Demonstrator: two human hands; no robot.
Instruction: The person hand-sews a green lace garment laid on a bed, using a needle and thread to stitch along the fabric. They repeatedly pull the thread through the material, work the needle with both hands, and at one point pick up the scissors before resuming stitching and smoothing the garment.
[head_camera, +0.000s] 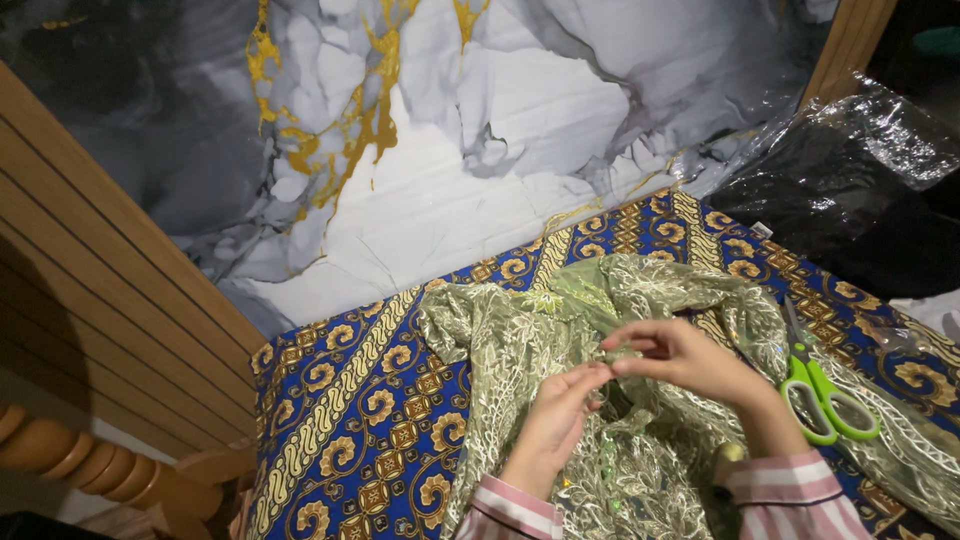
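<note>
Green-gold embroidered lace fabric (560, 340) bunched over the blue and gold patterned surface (350, 400), toward its near edge. Left hand (555, 420) pinching a fold from below; right hand (680, 360) just beside, fingertips closed on the same spot, perhaps around a needle. Green-handled scissors (825, 395) further right.

At the right of the frame we see green-handled scissors (822, 392) lying on a blue and gold patterned cloth (370, 400). In the upper right sits a crinkled clear plastic bag (880, 130) over something dark. A marble-patterned wall (450, 130) fills the top, wooden slats (90, 270) the left.
</note>
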